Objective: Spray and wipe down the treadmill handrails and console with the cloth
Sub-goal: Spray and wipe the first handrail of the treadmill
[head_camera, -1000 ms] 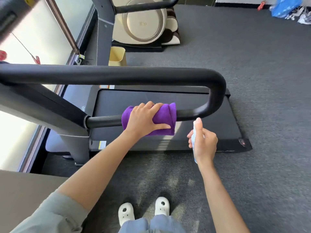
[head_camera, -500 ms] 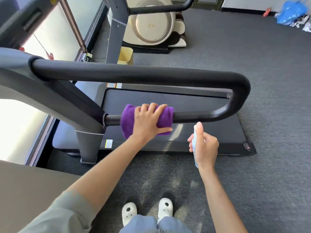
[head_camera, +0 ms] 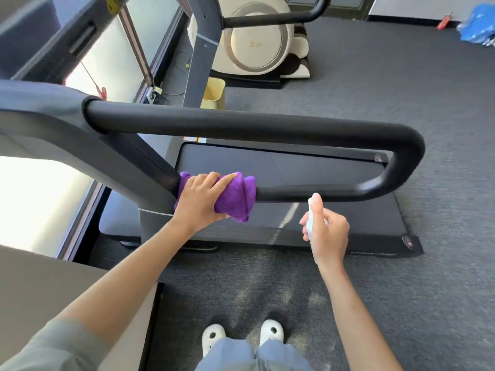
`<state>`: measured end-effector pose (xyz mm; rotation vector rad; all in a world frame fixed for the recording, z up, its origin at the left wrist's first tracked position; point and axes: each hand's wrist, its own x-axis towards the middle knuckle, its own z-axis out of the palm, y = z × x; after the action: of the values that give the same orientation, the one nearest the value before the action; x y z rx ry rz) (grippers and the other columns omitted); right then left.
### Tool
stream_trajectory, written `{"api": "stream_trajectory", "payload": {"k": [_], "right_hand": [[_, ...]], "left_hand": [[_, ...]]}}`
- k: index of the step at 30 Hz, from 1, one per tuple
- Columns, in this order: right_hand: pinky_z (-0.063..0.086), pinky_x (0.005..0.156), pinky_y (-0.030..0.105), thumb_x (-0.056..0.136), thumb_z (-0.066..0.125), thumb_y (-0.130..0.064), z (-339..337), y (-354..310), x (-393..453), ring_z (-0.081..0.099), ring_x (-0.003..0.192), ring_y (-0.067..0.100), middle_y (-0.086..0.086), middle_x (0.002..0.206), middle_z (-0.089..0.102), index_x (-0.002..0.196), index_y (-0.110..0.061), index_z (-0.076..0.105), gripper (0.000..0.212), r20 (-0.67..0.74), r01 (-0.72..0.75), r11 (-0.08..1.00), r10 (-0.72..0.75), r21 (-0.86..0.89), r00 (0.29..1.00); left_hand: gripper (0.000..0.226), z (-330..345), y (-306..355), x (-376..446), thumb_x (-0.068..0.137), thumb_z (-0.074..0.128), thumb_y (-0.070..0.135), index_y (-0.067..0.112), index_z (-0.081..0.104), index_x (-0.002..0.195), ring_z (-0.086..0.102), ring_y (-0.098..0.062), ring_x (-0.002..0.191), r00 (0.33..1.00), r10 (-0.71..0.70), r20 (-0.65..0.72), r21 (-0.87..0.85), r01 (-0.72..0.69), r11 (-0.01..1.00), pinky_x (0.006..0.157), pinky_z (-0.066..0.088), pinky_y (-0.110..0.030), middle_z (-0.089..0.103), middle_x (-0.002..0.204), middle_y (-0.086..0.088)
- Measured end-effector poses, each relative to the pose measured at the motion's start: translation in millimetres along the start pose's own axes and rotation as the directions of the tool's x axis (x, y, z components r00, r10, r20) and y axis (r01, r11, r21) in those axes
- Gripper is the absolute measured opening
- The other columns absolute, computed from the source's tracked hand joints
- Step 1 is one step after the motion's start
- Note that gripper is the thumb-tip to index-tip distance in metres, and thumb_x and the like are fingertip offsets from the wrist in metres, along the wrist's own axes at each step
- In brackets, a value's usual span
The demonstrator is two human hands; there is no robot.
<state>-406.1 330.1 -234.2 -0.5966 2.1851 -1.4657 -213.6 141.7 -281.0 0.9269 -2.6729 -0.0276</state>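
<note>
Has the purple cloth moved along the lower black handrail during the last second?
Yes. The purple cloth, gripped by the left hand, slid left along the lower black handrail, and now touches the grey upright post.

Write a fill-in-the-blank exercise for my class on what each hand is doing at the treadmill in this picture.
1. The left hand presses a cloth of the colour ____ around the lower handrail.
2. The right hand holds a spray ____.
3. The cloth sits at the end of the rail next to the grey ____.
4. The person's shoes are ____.

Missing words: purple; bottle; upright; white
</note>
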Motion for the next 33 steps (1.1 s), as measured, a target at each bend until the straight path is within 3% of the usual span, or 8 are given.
{"api": "stream_trajectory", "payload": {"k": [4,9,13,19,22,27,30,33], "right_hand": [[0.055,0.069,0.050,0.079,0.042,-0.077,-15,8,3,0.053,0.048,0.021,0.003,0.045,0.055,0.049,-0.013,0.056,0.072,-0.048,-0.016,1.000,0.015,-0.013,0.999],[0.055,0.072,0.053,0.081,0.041,-0.077,-22,13,6,0.055,0.049,0.023,0.002,0.043,0.054,0.050,-0.016,0.057,0.071,-0.055,-0.022,0.999,0.020,-0.037,0.998],[0.055,0.069,0.052,0.080,0.040,-0.079,-16,7,6,0.052,0.046,0.022,0.002,0.043,0.053,0.055,-0.014,0.059,0.072,-0.008,-0.002,0.999,0.002,-0.055,1.000],[0.051,0.065,0.042,0.079,0.040,-0.077,-13,-2,9,0.051,0.044,0.017,0.000,0.041,0.052,0.051,-0.014,0.059,0.071,0.001,0.013,0.999,-0.013,-0.039,1.000],[0.054,0.068,0.049,0.080,0.040,-0.076,-17,0,10,0.056,0.050,0.026,0.007,0.049,0.058,0.042,-0.020,0.053,0.069,-0.016,0.005,1.000,-0.006,-0.025,1.000],[0.055,0.070,0.055,0.080,0.041,-0.076,-32,7,7,0.057,0.051,0.026,0.009,0.051,0.059,0.037,-0.023,0.049,0.069,-0.060,-0.024,1.000,0.023,-0.019,0.998],[0.055,0.069,0.054,0.080,0.040,-0.077,-34,6,7,0.056,0.050,0.023,0.006,0.048,0.057,0.040,-0.022,0.051,0.069,-0.051,-0.008,0.999,0.006,-0.033,0.999],[0.057,0.071,0.055,0.080,0.039,-0.078,-33,1,7,0.056,0.052,0.024,0.005,0.048,0.057,0.044,-0.020,0.053,0.070,-0.026,0.018,0.999,-0.019,-0.049,0.999]], "left_hand": [[0.088,-3,13,11,0.060,0.059,0.086,0.033,0.055,0.130,0.062,-0.023,0.094,0.998,-0.058,-0.010,-0.032,0.058,0.998,0.081,0.048,-0.039,0.065,0.109,0.007],[0.097,-23,36,48,0.057,0.054,0.092,0.031,0.044,0.132,0.064,-0.022,0.103,0.950,-0.006,0.311,-0.119,0.045,0.992,0.081,0.045,-0.039,0.065,0.118,0.006],[0.084,-19,66,65,0.062,0.054,0.089,0.021,0.049,0.110,0.063,-0.023,0.092,0.952,-0.003,0.306,-0.122,0.042,0.992,0.073,0.037,-0.034,0.065,0.105,0.004],[0.084,-27,4,44,0.052,0.044,0.098,0.025,0.052,0.094,0.049,-0.015,0.079,0.918,-0.093,0.386,-0.121,0.150,0.981,0.072,0.037,-0.035,0.047,0.091,0.011],[0.079,-29,-4,47,0.048,0.032,0.099,0.027,0.048,0.076,0.053,-0.017,0.076,0.911,-0.128,0.391,-0.136,0.195,0.971,0.070,0.037,-0.033,0.052,0.076,0.016],[0.108,-28,16,76,0.044,0.024,0.100,0.037,0.058,0.126,0.060,-0.024,0.100,0.806,-0.085,0.586,-0.144,0.207,0.968,0.086,0.042,-0.037,0.066,0.107,0.005],[0.106,-26,41,92,0.046,0.030,0.100,0.037,0.058,0.127,0.058,-0.025,0.104,0.786,-0.068,0.615,-0.180,0.223,0.958,0.084,0.038,-0.035,0.067,0.113,0.004],[0.085,-21,71,90,0.060,0.047,0.095,0.033,0.059,0.117,0.061,-0.025,0.099,0.870,-0.047,0.491,-0.142,0.133,0.981,0.079,0.038,-0.035,0.066,0.101,0.006]]}}
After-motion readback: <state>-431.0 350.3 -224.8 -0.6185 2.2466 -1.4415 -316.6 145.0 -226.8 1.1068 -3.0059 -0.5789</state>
